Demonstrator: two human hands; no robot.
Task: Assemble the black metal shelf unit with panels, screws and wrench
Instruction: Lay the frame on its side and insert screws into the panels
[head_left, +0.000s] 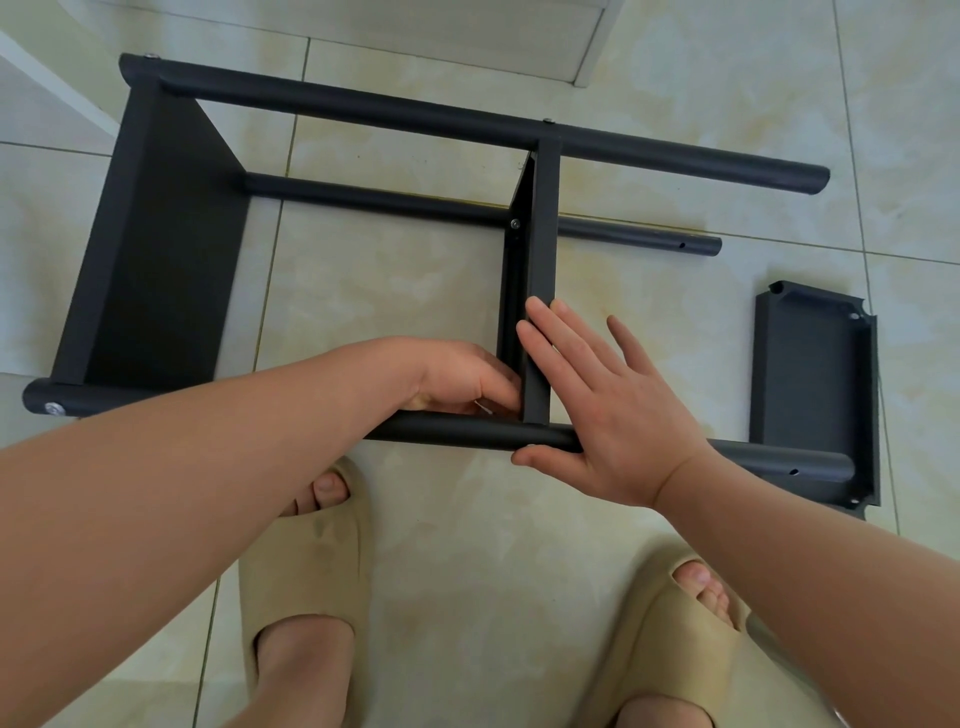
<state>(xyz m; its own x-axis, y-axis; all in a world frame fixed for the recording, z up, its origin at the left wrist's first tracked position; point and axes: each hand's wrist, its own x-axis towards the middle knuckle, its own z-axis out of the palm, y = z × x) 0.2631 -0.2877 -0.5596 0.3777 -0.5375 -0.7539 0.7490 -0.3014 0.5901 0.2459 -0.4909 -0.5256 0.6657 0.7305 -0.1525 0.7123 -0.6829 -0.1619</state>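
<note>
Black middle panel (540, 249) hides left hand's (462, 376) grip; flat right hand (618, 415) presses it, spare panel (810, 384) nearby

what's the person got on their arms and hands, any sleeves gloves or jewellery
No sleeves show: the left forearm and right forearm are bare to the frame's edge. Neither the left hand nor the right hand wears a glove, and no ring, watch or bracelet shows, though part of the left hand is hidden by the black panel.

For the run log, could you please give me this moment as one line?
left hand: curled at inner corner of middle panel, grip unclear | right hand: flat against middle panel | loose panel: on floor
</note>
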